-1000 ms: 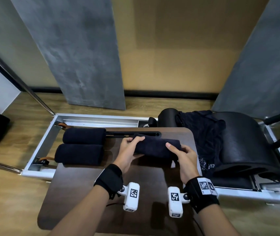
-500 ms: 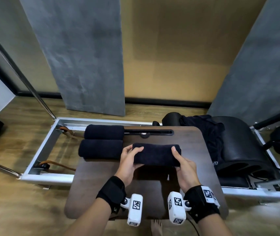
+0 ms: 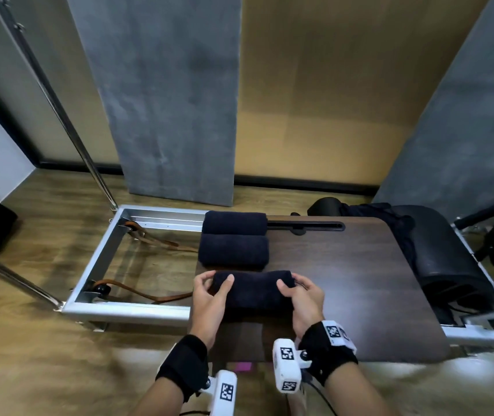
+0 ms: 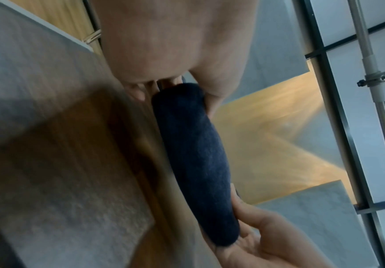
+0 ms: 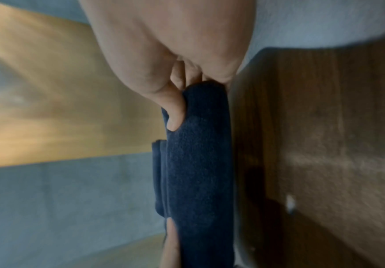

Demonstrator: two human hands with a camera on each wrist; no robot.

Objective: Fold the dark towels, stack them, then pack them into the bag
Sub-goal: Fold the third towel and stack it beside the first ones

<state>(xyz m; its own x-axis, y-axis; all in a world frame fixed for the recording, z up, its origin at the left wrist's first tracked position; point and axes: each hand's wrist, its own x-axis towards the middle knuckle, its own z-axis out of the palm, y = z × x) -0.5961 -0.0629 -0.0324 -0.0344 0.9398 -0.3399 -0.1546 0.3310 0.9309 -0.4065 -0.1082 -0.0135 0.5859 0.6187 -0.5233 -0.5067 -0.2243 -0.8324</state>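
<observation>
A wooden floor runs to a tan wall hung with grey panels (image 3: 167, 94), and a dark wood table (image 3: 360, 283) stands over a metal frame (image 3: 98, 265) with brown straps inside it. In the head view two folded dark towels lie one behind the other at the table's far left corner: the rear towel (image 3: 234, 222) against the far edge, the middle towel (image 3: 233, 250) touching it just in front. A third folded towel (image 3: 253, 291) sits near the left edge, in front of the pair and a little apart from them. The left hand (image 3: 209, 301) grips its left end, thumb on top and fingers curled round the end; the right hand (image 3: 302, 298) grips its right end the same way. A heap of dark cloth (image 3: 390, 219) lies on black padded equipment beyond the right edge.

In the left wrist view the left hand (image 4: 175, 45) closes on the near end of the towel (image 4: 195, 159), and the right hand (image 4: 262, 241) holds the far end above the wood.

In the right wrist view the right hand (image 5: 168, 45) pinches the towel (image 5: 198, 163), its thumb pressed into the pile; the folded layers show along one side, close beside the table's edge (image 5: 313, 145)
</observation>
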